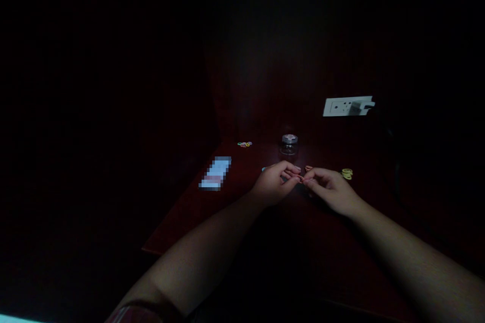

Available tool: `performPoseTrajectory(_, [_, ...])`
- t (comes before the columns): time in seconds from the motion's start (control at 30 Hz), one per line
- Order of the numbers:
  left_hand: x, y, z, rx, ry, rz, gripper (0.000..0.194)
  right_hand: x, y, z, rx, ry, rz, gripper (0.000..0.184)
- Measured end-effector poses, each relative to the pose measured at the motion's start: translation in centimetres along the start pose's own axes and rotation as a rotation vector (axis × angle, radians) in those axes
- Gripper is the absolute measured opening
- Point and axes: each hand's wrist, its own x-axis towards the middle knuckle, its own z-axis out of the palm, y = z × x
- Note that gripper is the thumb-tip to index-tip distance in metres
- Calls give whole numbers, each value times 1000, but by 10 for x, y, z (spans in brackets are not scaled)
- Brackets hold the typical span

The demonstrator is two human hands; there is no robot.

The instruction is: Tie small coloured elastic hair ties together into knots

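My left hand (273,185) and my right hand (336,191) meet over the dark red table. Between their pinched fingertips is a small orange hair tie (301,178), partly covered by the fingers. Just beyond the fingers lie a reddish hair tie (308,167) and a pink one (298,168). A bit of something blue (263,169) shows behind my left hand. To the right of my right hand rests a little pile of yellow hair ties (347,173). A clear lidded jar (289,145) stands behind both hands.
Several small multicoloured loops (244,144) lie at the back left of the table (182,227). A lit, pixelated phone-like rectangle (215,173) is on the left. On the back wall is a white socket plate (337,106) with a plug in it. The surroundings are very dark.
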Motion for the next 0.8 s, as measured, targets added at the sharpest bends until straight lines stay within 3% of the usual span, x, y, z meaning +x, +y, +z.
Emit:
performPoseTrajectory(0.67, [-2,3,0,-68,-85,11,14,0,-2,-1,201,5,96,26])
performPoseTrajectory(0.8, [-2,6,-1,-29,-38,14,12,1,-2,-3,338,35,117,27])
